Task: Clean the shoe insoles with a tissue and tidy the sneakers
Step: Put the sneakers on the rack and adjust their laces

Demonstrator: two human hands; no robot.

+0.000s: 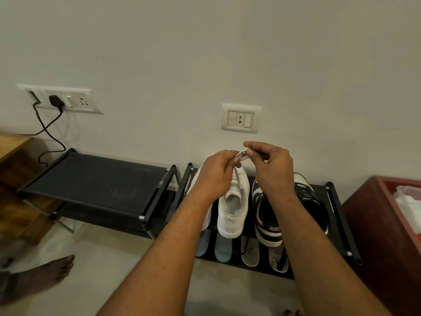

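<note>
Left hand [216, 175]; right hand [272, 171] | fingers of both pinching lace [242, 155] | white sneaker [232, 210] heel at rack [343, 222] front edge

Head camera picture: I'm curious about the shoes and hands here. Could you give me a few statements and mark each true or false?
1. The left hand and the right hand both pinch the white shoelace above the white sneaker. True.
2. The black-and-white sneakers stand left of the white sneaker. False: they stand on its right.
3. The light blue insoles lie on the lower level of the black shoe rack. True.
4. The right hand's fingers hold a tissue. False: they pinch only the lace.
5. A black charger is plugged into a wall socket. True.
</note>
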